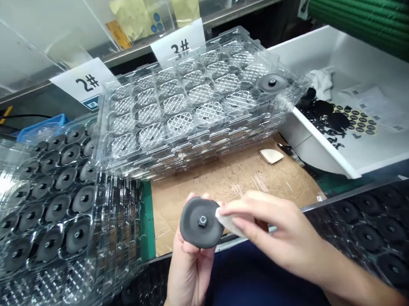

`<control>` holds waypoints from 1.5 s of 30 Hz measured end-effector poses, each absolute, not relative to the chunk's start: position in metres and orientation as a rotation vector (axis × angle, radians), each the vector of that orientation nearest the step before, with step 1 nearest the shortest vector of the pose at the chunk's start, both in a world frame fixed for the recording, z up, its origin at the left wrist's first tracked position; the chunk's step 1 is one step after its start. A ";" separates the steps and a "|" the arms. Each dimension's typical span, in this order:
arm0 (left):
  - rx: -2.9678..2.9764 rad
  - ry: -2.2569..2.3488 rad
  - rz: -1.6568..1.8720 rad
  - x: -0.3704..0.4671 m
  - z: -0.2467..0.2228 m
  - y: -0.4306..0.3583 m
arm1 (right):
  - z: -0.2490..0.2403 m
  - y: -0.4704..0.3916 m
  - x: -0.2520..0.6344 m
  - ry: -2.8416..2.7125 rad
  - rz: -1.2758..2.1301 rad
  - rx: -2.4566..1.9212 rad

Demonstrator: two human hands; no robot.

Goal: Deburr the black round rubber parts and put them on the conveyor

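Note:
A round black disc (211, 233) with a small raised hub at its centre is held face up in my left hand (191, 274), its fingers wrapped round the edge from below. Pinched between the thumb and fingers of my right hand (278, 227) is a white pad (231, 225), which is at the right rim of the disc. The palm of my left hand is partly hidden under the disc.
A stack of clear trays (178, 122) stands behind the brown cardboard (206, 185), with one black disc (272, 83) at its right end. Trays of black discs (57, 206) lie at left. A white bin (391, 146) and a white wedge (271, 156) are at right.

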State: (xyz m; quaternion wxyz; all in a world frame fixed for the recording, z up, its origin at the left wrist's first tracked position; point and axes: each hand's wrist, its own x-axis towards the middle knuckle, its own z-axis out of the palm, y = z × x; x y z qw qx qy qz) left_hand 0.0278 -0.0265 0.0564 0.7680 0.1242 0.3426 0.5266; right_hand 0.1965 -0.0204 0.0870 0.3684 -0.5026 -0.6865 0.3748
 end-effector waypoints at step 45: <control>0.330 0.886 1.305 0.029 0.050 -0.041 | 0.079 -0.026 0.167 -1.807 0.955 -1.138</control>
